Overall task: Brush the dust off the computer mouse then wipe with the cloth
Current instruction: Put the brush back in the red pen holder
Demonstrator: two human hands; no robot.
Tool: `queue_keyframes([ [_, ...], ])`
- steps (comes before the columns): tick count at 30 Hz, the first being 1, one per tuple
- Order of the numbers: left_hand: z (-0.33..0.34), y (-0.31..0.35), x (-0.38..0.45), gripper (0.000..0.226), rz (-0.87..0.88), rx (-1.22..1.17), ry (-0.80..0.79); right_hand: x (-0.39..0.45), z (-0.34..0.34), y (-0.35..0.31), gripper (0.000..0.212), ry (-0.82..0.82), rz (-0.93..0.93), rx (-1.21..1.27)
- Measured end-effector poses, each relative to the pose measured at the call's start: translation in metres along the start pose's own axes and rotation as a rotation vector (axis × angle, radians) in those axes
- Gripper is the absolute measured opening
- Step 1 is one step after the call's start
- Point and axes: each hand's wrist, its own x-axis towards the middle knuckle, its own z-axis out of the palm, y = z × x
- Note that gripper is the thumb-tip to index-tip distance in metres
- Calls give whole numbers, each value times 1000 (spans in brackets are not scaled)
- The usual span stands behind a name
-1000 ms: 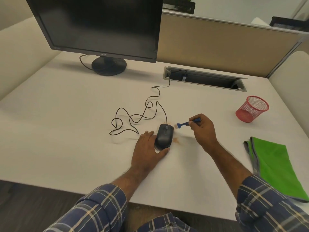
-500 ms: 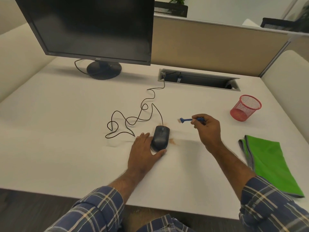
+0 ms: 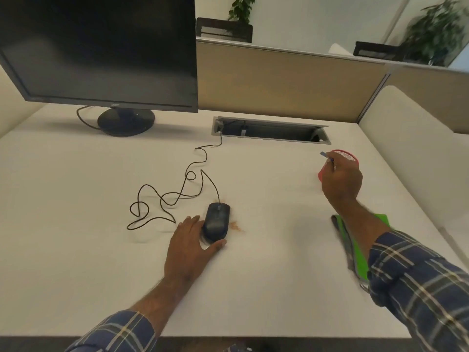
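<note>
A black wired computer mouse (image 3: 216, 221) lies on the white desk (image 3: 76, 199) near the middle. My left hand (image 3: 189, 241) cups its near left side, thumb at its rear. Orange-brown dust (image 3: 236, 226) lies on the desk just right of the mouse. My right hand (image 3: 341, 180) is far to the right, fingers closed on a small blue brush (image 3: 327, 157), right in front of the red mesh cup (image 3: 347, 156). The green cloth (image 3: 355, 247) lies at the right, partly hidden under my right forearm.
The mouse cable (image 3: 175, 194) loops across the desk to a cable slot (image 3: 271, 130) at the back. A black monitor (image 3: 101, 52) stands at the back left. A tan partition (image 3: 279, 82) borders the desk's far edge.
My right hand has carried the brush away from the mouse, to the right and back, up to the red cup. My left hand stays on the mouse. The camera tilted up.
</note>
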Motion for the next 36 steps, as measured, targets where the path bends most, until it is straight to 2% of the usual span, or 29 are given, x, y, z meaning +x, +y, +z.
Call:
queue_keyframes([
  [4,-1,2,0,88,-6,10,-8,19,-8,18,28,-6,134,-101],
  [12,-1,1,0,90,-28,6,-18,46,-2,35,36,-266,345,-187],
  [19,1,1,1,84,-34,9,-17,54,1,46,39,-328,346,-230],
  [22,0,2,1,84,-33,15,-17,54,3,49,39,-307,358,-220],
  [27,-1,3,1,82,-34,5,-20,45,5,41,36,-124,156,-321],
  [30,-2,4,1,84,-38,-7,-20,25,5,26,35,-17,66,-285],
  [36,-3,7,-1,95,-64,-3,-38,-46,10,-13,30,-98,-109,-118],
])
